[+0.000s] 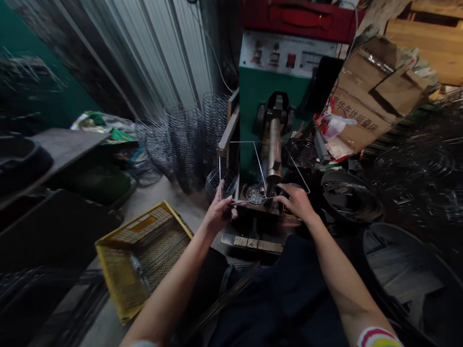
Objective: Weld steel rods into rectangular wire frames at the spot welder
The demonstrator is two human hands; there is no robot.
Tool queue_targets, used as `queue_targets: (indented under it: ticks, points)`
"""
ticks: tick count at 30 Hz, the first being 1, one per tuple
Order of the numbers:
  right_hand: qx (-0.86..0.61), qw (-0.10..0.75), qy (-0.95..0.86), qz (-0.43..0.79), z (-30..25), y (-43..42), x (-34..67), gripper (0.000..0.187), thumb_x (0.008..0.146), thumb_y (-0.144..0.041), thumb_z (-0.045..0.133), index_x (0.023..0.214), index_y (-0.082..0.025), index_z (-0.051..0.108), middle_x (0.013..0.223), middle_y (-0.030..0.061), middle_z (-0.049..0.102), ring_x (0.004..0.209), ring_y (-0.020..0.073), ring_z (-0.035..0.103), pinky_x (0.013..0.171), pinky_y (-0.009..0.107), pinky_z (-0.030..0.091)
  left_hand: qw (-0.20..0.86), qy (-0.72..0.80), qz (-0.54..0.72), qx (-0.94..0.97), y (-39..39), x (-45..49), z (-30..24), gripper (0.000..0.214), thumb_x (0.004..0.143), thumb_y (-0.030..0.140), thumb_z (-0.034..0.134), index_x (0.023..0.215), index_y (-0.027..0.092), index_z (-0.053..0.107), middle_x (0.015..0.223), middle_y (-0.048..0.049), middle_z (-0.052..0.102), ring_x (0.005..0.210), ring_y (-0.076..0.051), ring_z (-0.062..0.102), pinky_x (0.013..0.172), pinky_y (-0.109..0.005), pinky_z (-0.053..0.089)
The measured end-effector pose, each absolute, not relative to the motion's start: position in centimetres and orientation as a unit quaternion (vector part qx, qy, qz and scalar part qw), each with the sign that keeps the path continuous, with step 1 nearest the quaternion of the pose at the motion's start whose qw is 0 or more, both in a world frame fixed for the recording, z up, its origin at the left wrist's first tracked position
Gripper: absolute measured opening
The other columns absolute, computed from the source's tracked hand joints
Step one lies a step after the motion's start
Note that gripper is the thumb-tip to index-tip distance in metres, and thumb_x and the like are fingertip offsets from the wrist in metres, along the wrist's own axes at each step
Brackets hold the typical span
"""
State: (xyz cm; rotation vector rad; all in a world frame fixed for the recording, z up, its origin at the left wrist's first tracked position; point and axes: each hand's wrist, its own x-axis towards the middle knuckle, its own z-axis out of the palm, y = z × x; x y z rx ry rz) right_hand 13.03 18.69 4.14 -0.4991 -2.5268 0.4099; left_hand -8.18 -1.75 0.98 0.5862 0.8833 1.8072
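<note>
A thin, bent metal wire frame spans the space between my two hands in front of a green machine. My left hand grips its left corner, thumb up along the upright wire. At the right, the fingers of my right hand pinch the near side of the frame beside the tip of the machine's metal arm. What exactly sits between those fingertips is too small to make out. Below the wire is a round dish of small shiny metal pieces.
Stacked wire baskets stand behind at the left. On the floor, a yellow crate holds thin rods. More rods lie across my lap. To the right are a black tub with flat strips and a cardboard box.
</note>
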Motion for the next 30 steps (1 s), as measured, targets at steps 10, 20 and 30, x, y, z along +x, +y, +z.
queue_targets:
  ticks: [10, 20, 30]
  points:
    - [-0.182, 0.27, -0.935, 0.143, 3.9, 18.8, 12.7, 0.043, 0.087, -0.042, 0.065, 0.123, -0.018, 0.062, 0.103, 0.01, 0.072, 0.091, 0.0239, 0.068, 0.084, 0.033, 0.05, 0.492, 0.382, 0.741, 0.25, -1.4, -8.6, 0.9, 0.094, 0.087, 0.019, 0.058, 0.153, 0.034, -0.007, 0.081, -0.0054, 0.076, 0.042, -0.013, 0.06, 0.041, -0.02, 0.047]
    - [-0.368, 0.371, -0.842, 0.13, 4.1, 21.0, 15.8, 0.068, 0.076, -0.061, 0.066, 0.125, -0.014, 0.062, 0.125, 0.0194, 0.06, 0.115, 0.0341, 0.054, 0.096, 0.049, 0.042, 0.493, 0.369, 0.754, 0.229, -1.7, -7.7, 0.6, 0.094, 0.084, 0.018, 0.063, 0.154, 0.032, 0.0, 0.078, -0.002, 0.074, 0.04, -0.011, 0.058, 0.041, -0.02, 0.046]
    - [-0.474, 0.33, -0.53, 0.621, -0.5, 7.5, 31.2, 0.057, 0.069, -0.051, 0.078, 0.111, -0.015, 0.064, 0.071, 0.0052, 0.068, 0.054, 0.0141, 0.059, 0.047, 0.024, 0.045, 0.58, 0.354, 0.708, 0.192, -13.8, -0.2, -3.4, 0.108, 0.084, 0.026, 0.07, 0.151, 0.038, -0.014, 0.108, -0.0141, 0.072, 0.089, -0.024, 0.072, 0.074, -0.034, 0.054]
